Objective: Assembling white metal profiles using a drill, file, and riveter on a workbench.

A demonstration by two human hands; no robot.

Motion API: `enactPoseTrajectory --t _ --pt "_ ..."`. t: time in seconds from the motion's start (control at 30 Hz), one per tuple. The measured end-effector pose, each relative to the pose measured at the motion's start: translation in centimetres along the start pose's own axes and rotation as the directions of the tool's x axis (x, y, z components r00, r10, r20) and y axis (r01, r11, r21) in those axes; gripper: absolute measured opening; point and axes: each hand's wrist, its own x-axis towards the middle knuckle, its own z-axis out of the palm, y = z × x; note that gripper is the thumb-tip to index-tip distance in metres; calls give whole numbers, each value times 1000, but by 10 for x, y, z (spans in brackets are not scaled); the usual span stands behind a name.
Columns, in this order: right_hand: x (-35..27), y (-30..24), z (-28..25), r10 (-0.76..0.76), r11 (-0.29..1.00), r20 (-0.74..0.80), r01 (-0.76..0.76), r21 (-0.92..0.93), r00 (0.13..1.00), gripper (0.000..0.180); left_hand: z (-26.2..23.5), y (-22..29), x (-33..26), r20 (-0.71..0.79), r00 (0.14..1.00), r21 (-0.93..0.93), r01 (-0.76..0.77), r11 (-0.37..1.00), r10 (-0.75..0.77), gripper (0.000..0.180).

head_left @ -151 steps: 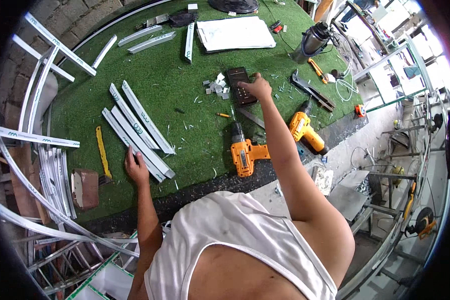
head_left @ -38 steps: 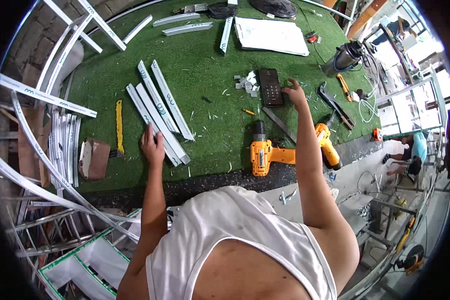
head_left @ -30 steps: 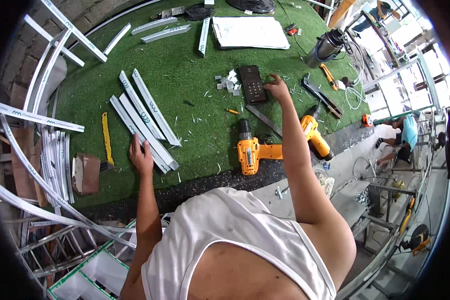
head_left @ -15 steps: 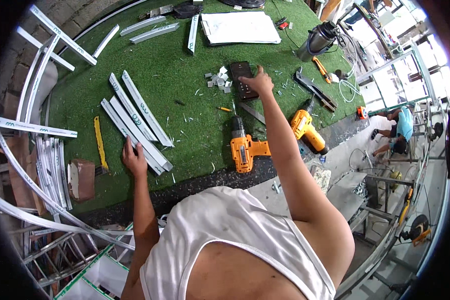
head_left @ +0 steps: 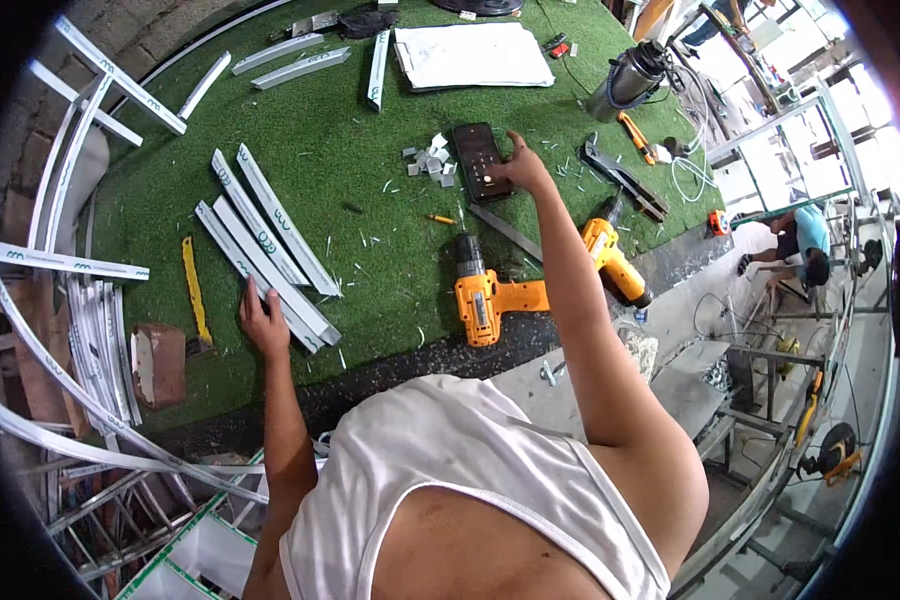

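Observation:
My left hand (head_left: 266, 322) rests on the green turf of the bench, fingers extended and slightly apart. Its fingertips touch the outer edge of a white metal profile (head_left: 255, 268), one of several mitre-cut strips lying side by side. Over on the right, my right hand (head_left: 525, 170) reaches to a dark phone (head_left: 474, 148) lying flat with a calculator-like keypad lit. Its thumb is at the lower right of the screen, and another finger stretches out past the phone's edge. Neither hand grips anything. Small silver metal pieces (head_left: 432, 158) lie just left of the phone.
Two yellow cordless drills (head_left: 480, 308) (head_left: 618, 262) lie near the bench edge. Beyond my right hand are a dark metal hand tool (head_left: 625, 178), a utility knife (head_left: 635, 138) and a steel flask (head_left: 628, 80). A yellow-handled tool (head_left: 196, 290) lies left. Someone in blue (head_left: 812, 235) crouches at the right.
My right hand's thumb has moved lower on the phone, and the screen now shows lit keys. My left hand stays against the profile. The view has shifted slightly.

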Motion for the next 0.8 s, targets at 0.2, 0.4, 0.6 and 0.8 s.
enactPoseTrajectory --t 0.2,0.4,0.6,0.8 --pt "-13 -51 11 178 913 -209 -241 -330 961 100 3 -2 -1 -7 1000 23 1 1000 -1 46" --pt "-6 -4 -14 87 977 43 -93 190 995 95 3 -4 -1 -7 1000 1 -12 1000 12 46" --pt "0 18 -14 -70 973 116 43 226 991 84 -1 -5 -1 24 999 -5 29 1000 -29 47" --pt "-6 13 -15 -46 828 70 -1 561 997 71 -6 -6 -1 72 989 -45 137 990 -133 48"
